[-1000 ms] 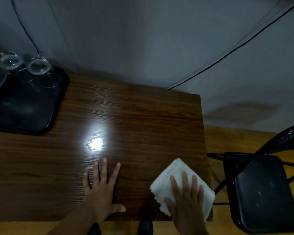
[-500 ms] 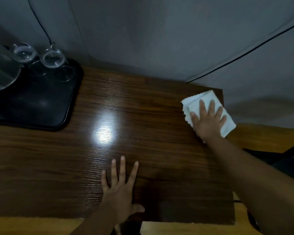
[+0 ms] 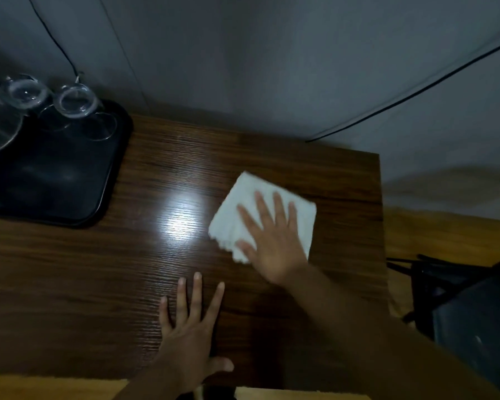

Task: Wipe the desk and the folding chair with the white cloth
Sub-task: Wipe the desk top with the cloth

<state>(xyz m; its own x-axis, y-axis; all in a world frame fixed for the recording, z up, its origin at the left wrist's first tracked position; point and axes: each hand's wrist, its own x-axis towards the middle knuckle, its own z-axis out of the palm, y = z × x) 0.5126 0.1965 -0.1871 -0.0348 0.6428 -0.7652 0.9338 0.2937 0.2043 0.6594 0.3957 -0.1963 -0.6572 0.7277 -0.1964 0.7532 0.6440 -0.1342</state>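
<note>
Fingers straight, the right hand (image 3: 274,238) presses flat on the white cloth (image 3: 240,215), a folded, slightly blurred square mid-desk (image 3: 344,180), toward its right edge. The left hand (image 3: 189,336) lies flat, fingers spread, near the front edge.

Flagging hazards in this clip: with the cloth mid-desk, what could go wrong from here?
1. The right hand presses the folded white cloth flat; a wide leftward sweep could reach the black plastic tray and jostle the clear drinking glasses on it.
2. The dark wooden desk ends close on the right; an overshoot could drop the cloth beside the black folding chair.
</note>
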